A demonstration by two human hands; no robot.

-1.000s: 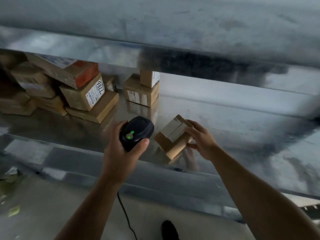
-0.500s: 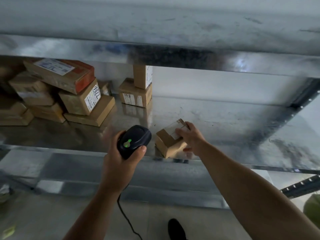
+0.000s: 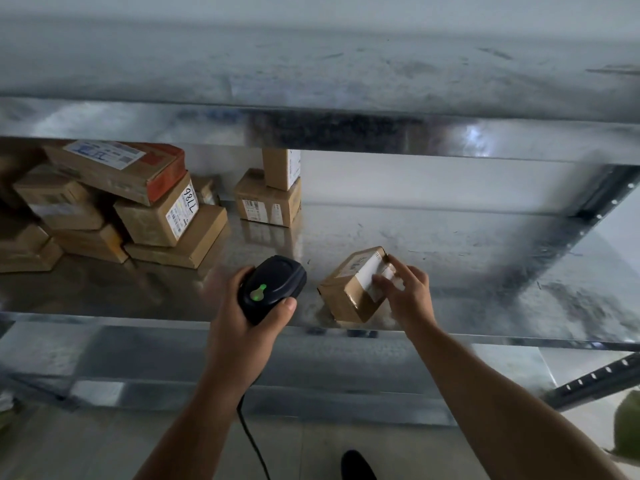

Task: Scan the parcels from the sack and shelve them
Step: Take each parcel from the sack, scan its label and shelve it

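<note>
left hand [image 3: 242,334]: wrapped round the scanner [image 3: 273,285], thumb on its side
right hand [image 3: 412,299]: fingers spread and loose, fingertips [image 3: 379,280] on the label [image 3: 370,270], gripping nothing
parcel [image 3: 346,296]: small box on the shelf [image 3: 450,258], right at its front edge, just beside the scanner
step: seating the parcel — best pushed back off the edge, flat, label up
axis: long side runs front-left to back-right, skewed to the edge
far: stacked parcels [image 3: 156,216] back left — well apart

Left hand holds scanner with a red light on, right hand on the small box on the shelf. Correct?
Wrong on the light: head view shows green on the scanner, not red. The left hand holds it; right hand touches the small box on the shelf.
</note>
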